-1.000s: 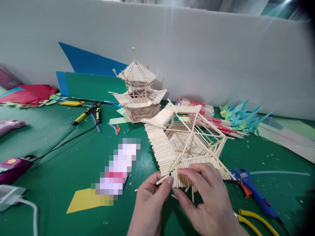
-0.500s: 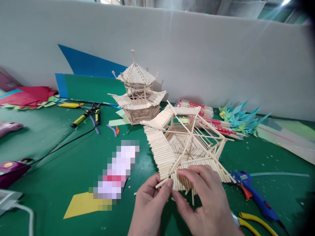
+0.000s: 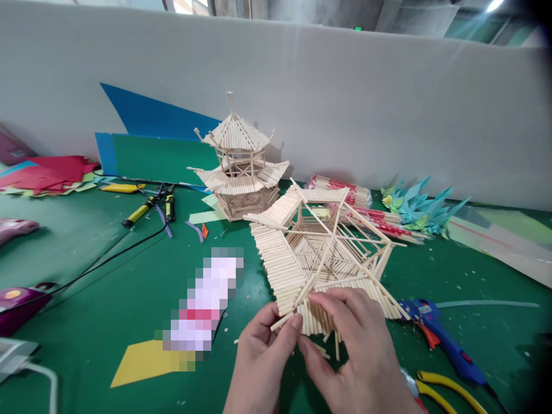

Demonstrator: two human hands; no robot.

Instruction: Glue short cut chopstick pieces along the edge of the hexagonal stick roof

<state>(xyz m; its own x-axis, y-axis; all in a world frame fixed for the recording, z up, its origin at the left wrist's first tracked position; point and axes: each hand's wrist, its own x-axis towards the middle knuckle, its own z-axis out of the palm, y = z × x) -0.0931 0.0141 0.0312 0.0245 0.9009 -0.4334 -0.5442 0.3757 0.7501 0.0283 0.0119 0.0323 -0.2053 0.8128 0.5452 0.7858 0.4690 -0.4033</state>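
An unfinished pavilion model (image 3: 280, 261) built of thin wooden sticks stands in front of me, its roof partly covered by rows of short sticks. My left hand (image 3: 269, 351) is closed at its near corner, thumb and forefinger pinching the end of a corner stick (image 3: 282, 321). My right hand (image 3: 351, 339) rests on the near roof panel (image 3: 311, 319). Its forefinger lies over the sticks and its thumb sits at the lower edge, gripping the panel there. Several loose short sticks (image 3: 336, 345) show under that edge, partly hidden by the right hand.
Behind stands a two-tiered stick pagoda (image 3: 241, 172), with bagged stick bundles (image 3: 345, 190) to its right. A blue glue gun (image 3: 452, 339) and yellow-handled pliers (image 3: 435, 391) lie at right. Wire cutters (image 3: 150, 207), a cable (image 3: 112, 259) and yellow paper (image 3: 142, 362) are at left.
The view has tilted up slightly. Both hands keep nearly the same places on the model; the right thumb has shifted slightly at the roof's lower edge.
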